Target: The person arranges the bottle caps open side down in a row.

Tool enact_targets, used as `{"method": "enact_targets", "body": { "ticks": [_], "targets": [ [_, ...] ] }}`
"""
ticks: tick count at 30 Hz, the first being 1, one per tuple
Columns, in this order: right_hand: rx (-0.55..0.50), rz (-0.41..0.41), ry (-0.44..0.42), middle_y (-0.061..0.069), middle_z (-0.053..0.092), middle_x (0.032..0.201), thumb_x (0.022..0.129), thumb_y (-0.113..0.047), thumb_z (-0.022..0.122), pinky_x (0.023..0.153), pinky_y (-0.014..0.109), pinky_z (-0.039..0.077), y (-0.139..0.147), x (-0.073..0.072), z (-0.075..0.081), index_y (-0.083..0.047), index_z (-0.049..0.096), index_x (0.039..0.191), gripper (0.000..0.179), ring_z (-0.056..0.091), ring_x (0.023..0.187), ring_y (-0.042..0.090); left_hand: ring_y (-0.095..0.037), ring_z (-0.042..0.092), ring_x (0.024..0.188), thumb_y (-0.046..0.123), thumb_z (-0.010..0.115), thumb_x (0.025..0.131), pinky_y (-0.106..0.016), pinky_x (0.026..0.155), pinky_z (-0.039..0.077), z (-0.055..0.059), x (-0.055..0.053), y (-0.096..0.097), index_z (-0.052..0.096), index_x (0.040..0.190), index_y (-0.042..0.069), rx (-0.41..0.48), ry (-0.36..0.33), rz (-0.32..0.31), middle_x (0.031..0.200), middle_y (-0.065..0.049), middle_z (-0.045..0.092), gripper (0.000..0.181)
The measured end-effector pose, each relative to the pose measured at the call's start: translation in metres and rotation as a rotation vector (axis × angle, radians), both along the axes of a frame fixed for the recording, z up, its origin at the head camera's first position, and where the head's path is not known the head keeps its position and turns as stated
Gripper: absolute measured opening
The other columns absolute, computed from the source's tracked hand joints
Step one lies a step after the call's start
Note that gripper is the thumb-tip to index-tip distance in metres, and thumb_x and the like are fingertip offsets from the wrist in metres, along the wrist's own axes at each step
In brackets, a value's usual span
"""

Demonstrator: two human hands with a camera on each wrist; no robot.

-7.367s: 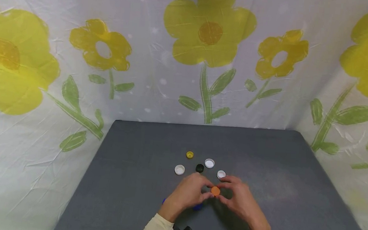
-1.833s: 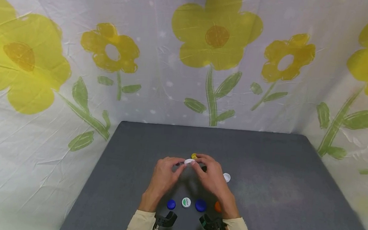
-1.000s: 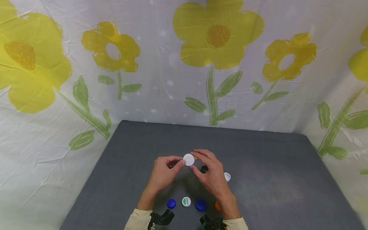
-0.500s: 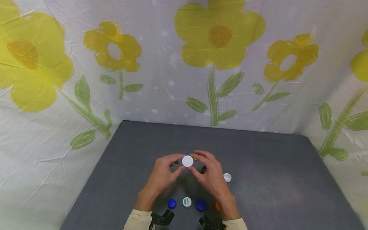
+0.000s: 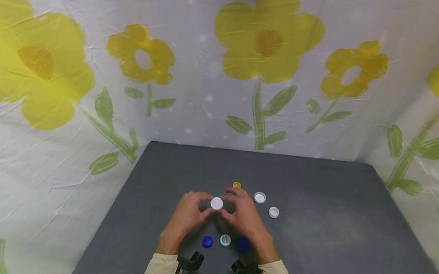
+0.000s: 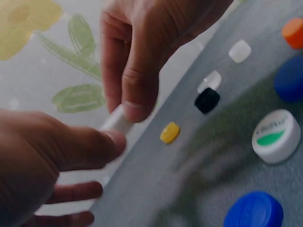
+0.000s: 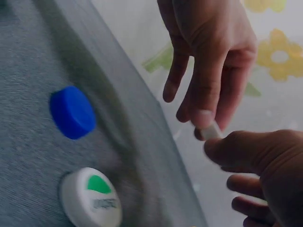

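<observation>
A white bottle cap [image 5: 216,203] is held above the table between both hands, its flat round face toward the head camera. My left hand [image 5: 189,210] pinches it from the left with thumb and fingers. From the other side my right hand [image 5: 243,212] pinches the same cap. Both wrist views show the cap edge-on, partly covered by the thumbs. Below the hands, toward the person, lie a small blue cap [image 5: 207,241], a white cap with green print [image 5: 225,240] and a larger dark blue cap [image 5: 242,244]. An orange cap [image 6: 294,34] appears in the left wrist view.
Farther back on the dark grey table [image 5: 311,249] lie a yellow cap [image 5: 236,184] and two white caps, one wider [image 5: 260,197] and one smaller [image 5: 274,212]. The right hand hides a black cap [image 6: 207,100] from the head view. A flower-printed curtain [image 5: 190,108] surrounds the table.
The orange cap, earlier between both hands, now lies in the near row. The white cap came up from the table, turned from edge-on to face-on, and has since moved slightly nearer the person.
</observation>
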State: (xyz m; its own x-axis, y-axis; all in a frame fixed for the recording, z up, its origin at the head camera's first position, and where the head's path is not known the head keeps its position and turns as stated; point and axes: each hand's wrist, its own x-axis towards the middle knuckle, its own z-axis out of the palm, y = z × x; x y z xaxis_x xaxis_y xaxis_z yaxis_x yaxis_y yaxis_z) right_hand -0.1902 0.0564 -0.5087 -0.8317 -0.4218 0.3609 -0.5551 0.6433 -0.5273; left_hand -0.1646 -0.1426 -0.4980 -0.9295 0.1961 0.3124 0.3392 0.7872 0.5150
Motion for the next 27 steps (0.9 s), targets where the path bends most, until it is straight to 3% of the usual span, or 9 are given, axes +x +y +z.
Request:
{"method": "enact_targets", "body": {
  "ticks": [9, 16, 19, 27],
  "targets": [
    [0.141, 0.040, -0.049, 0.014, 0.065, 0.129, 0.083, -0.023, 0.082, 0.104, 0.048, 0.047, -0.014, 0.004, -0.016, -0.011, 0.078, 0.108, 0.028, 0.057, 0.124, 0.033, -0.024, 0.071, 0.093, 0.022, 0.087, 0.077, -0.044, 0.080, 0.056, -0.015, 0.002, -0.005, 0.080, 0.095, 0.016, -0.115, -0.134, 0.056, 0.097, -0.004, 0.077, 0.020],
    [0.165, 0.048, -0.102, 0.014, 0.065, 0.128, 0.082, -0.023, 0.083, 0.105, 0.049, 0.046, -0.020, 0.005, -0.023, -0.011, 0.079, 0.105, 0.026, 0.056, 0.123, 0.033, -0.028, 0.070, 0.089, 0.025, 0.090, 0.071, -0.051, 0.078, 0.054, -0.023, 0.005, -0.005, 0.080, 0.088, 0.019, -0.202, -0.082, 0.103, 0.091, 0.000, 0.076, 0.020],
    [0.179, 0.052, -0.112, 0.014, 0.065, 0.127, 0.082, -0.023, 0.083, 0.104, 0.049, 0.047, -0.022, 0.006, -0.024, -0.011, 0.079, 0.104, 0.025, 0.057, 0.123, 0.032, -0.031, 0.067, 0.096, 0.024, 0.091, 0.070, -0.056, 0.082, 0.051, -0.027, 0.006, -0.004, 0.080, 0.086, 0.018, -0.218, -0.092, 0.119, 0.098, 0.000, 0.076, 0.020],
    [0.256, 0.040, -0.121, 0.014, 0.066, 0.126, 0.080, -0.024, 0.084, 0.106, 0.048, 0.045, -0.025, 0.008, -0.027, -0.013, 0.079, 0.101, 0.024, 0.057, 0.122, 0.032, -0.040, 0.054, 0.123, 0.026, 0.091, 0.071, -0.062, 0.095, 0.043, -0.034, 0.007, -0.003, 0.080, 0.093, 0.016, -0.200, -0.212, 0.148, 0.127, -0.011, 0.067, 0.026]
  ]
}}
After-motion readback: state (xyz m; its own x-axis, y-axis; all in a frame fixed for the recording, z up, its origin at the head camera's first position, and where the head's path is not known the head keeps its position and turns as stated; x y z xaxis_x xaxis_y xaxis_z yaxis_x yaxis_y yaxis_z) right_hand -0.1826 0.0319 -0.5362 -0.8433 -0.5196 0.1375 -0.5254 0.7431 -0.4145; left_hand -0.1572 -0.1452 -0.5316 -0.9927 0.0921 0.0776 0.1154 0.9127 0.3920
